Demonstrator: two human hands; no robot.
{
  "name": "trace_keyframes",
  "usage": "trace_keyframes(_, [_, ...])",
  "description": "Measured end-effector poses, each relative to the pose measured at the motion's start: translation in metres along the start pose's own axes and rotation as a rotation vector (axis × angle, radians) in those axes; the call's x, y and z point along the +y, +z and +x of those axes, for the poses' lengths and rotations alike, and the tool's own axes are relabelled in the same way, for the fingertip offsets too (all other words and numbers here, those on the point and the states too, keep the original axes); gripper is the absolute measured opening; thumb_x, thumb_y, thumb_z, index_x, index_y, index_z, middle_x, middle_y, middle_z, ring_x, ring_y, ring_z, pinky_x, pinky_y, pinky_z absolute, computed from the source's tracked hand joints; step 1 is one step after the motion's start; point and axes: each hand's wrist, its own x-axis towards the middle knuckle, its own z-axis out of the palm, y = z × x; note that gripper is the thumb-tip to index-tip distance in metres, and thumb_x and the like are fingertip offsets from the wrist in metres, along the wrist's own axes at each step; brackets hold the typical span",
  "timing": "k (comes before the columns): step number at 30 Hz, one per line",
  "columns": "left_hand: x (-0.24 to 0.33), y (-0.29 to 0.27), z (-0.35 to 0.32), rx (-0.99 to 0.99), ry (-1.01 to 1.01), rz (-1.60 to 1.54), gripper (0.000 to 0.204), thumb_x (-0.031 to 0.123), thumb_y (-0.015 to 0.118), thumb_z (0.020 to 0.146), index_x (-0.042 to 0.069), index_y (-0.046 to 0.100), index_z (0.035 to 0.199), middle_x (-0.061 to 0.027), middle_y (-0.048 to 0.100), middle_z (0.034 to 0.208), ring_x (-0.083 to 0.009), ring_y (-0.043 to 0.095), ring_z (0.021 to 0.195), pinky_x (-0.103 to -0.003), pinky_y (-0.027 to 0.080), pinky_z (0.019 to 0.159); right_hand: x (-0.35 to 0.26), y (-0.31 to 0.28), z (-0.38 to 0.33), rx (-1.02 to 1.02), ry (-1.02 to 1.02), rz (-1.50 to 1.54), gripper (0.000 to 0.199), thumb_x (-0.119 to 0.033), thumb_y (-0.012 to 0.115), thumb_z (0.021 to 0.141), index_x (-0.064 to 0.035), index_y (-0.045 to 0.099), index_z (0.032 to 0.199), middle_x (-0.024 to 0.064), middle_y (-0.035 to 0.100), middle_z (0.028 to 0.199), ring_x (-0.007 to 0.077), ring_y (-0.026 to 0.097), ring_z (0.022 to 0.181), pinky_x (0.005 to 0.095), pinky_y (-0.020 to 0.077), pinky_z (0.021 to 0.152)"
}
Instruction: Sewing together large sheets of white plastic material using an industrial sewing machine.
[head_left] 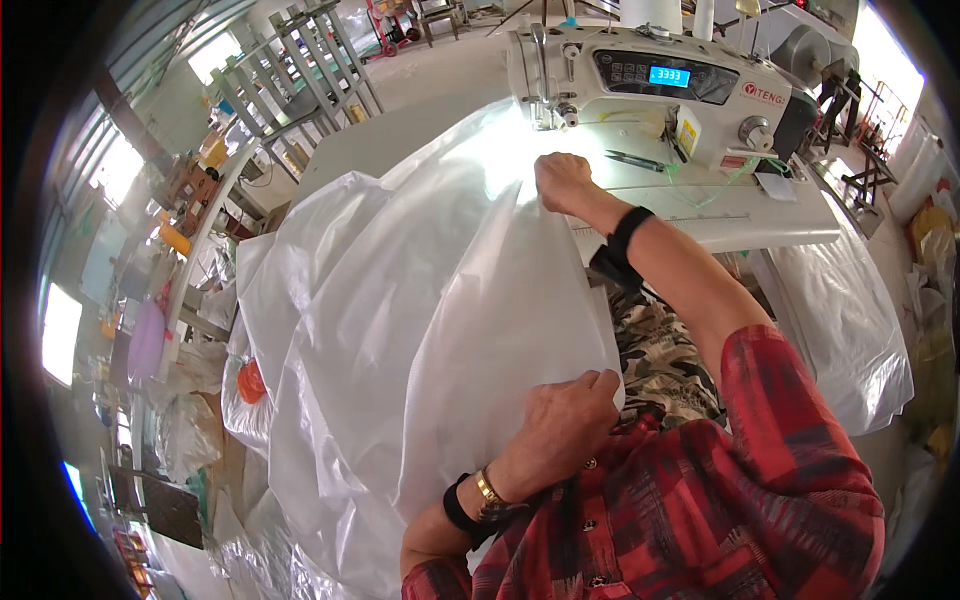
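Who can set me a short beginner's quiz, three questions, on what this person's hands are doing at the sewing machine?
1. Which hand is nearer the sewing machine?
2. True or false: the left hand rests on the machine.
3. Choose one. The machine's lit screen glows: A) red, B) blue, C) green.

Key:
1. The right hand.
2. False; it is at the edge of the white sheet, close to the red checked shirt.
3. B.
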Motion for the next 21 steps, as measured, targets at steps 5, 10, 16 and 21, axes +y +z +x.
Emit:
trace_keyframes(5, [-0.012, 0.015, -0.003, -0.015, 0.016, 0.0, 0.005, 0.008, 0.054, 0.082, 0.003, 0.051, 0.08, -0.0141, 0.059, 0.072, -0.0373, 0.06, 0.065, -0.047, 0.047, 0.056, -0.004, 0.009, -0.054, 0.061, -0.035, 0.036, 0.013, 0.0, 0.061, 0.07, -0.0012, 0.066, 0.082, 0.019, 0.069, 0.084, 0.0328, 0.069, 0.082, 0.0411, 0.0549, 0.069])
trace_keyframes(10, [-0.02, 0.025, -0.002, -0.116, -0.004, -0.008, 0.007, 0.009, 0.055, 0.082, 0.003, 0.052, 0.083, -0.015, 0.06, 0.073, -0.039, 0.061, 0.067, -0.048, 0.048, 0.058, -0.015, 0.012, -0.096, 0.084, -0.034, -0.014, 0.012, 0.0, 0.063, 0.069, 0.001, 0.064, 0.081, 0.0182, 0.068, 0.08, 0.0318, 0.07, 0.078, 0.0382, 0.0551, 0.066])
trace_keyframes(16, [-0.028, 0.03, 0.001, -0.086, 0.007, 0.02, 0.007, 0.008, 0.055, 0.081, 0.003, 0.051, 0.083, -0.0148, 0.059, 0.073, -0.0381, 0.061, 0.066, -0.048, 0.048, 0.058, -0.018, 0.008, -0.087, 0.061, -0.145, -0.145, 0.006, -0.001, 0.066, 0.066, -0.003, 0.065, 0.072, 0.0131, 0.067, 0.071, 0.0274, 0.07, 0.072, 0.0345, 0.0534, 0.059])
trace_keyframes(21, [-0.039, 0.028, 0.012, -0.049, -0.016, 0.032, 0.007, 0.007, 0.056, 0.08, 0.003, 0.051, 0.083, -0.0145, 0.059, 0.072, -0.0378, 0.061, 0.065, -0.048, 0.047, 0.057, -0.012, 0.015, -0.06, 0.086, -0.236, -0.167, 0.005, -0.003, 0.068, 0.064, -0.008, 0.066, 0.063, 0.0101, 0.066, 0.066, 0.0245, 0.07, 0.07, 0.0343, 0.0503, 0.053])
